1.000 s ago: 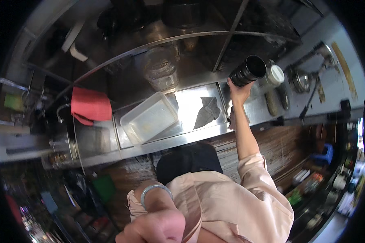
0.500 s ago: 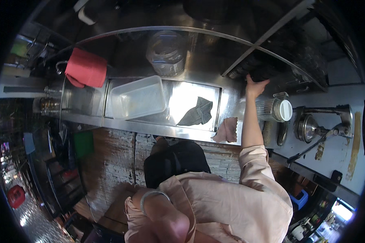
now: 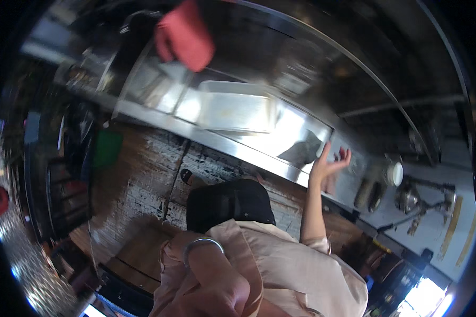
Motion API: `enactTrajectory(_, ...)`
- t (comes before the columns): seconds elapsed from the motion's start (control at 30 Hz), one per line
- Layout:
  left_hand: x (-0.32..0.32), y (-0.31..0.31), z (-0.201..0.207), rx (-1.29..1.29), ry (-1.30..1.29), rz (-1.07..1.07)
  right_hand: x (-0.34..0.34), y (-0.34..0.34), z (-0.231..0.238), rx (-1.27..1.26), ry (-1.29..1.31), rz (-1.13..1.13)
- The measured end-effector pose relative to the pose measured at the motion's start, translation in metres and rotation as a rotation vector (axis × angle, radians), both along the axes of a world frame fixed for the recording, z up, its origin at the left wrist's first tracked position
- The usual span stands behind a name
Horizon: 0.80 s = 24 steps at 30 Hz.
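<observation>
My right hand (image 3: 329, 165) is raised in front of the metal counter, fingers spread, holding nothing. A dark grey cloth (image 3: 304, 151) lies on the counter just left of it, and a pinkish cloth (image 3: 330, 185) shows partly behind my wrist. Farther left on the steel surface stands a translucent plastic tub (image 3: 238, 112) with nothing seen in it. My left hand (image 3: 225, 288), below a silver bangle (image 3: 203, 242), is bent in close against my body. Its fingers are hidden from view.
A red cloth (image 3: 188, 39) hangs at the far left. Right of my hand are a glass jug with a white lid (image 3: 394, 173) and a lever-type metal press (image 3: 407, 201). Steel shelving frames the back. A green object (image 3: 107, 149) and chairs are at left.
My right hand has come away from the dark shelf at the back and drawn nearer to me, with nothing in it. The whole view has turned, tilting the counter. My left arm stays bent.
</observation>
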<state>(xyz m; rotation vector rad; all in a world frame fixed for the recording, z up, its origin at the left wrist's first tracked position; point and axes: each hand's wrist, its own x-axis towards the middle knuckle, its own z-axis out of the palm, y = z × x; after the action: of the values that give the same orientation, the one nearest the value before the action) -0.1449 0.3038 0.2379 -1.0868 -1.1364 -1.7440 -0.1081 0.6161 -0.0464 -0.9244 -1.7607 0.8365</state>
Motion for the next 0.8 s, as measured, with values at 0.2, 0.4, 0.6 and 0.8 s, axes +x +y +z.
enactTrajectory(0.2, -0.022, -0.184, -0.002, 0.056, 0.095, 0.241, -0.01, -0.28, 0.002, -0.117, 0.052, 0.858)
enactTrajectory(0.4, -0.051, -0.328, 0.003, 0.024, 0.106, 0.471, -0.106, -0.452, 0.052, -0.187, -0.47, 1.677)
enactTrajectory(0.6, -0.134, -0.435, -0.009, -0.06, 0.121, 0.553, -0.203, -0.552, 0.042, -0.368, -0.287, 1.562)
enactTrajectory(0.8, -0.292, -0.505, -0.006, -0.207, 0.242, 0.509, -0.316, -0.609, 0.009, -0.343, -0.09, 1.187)
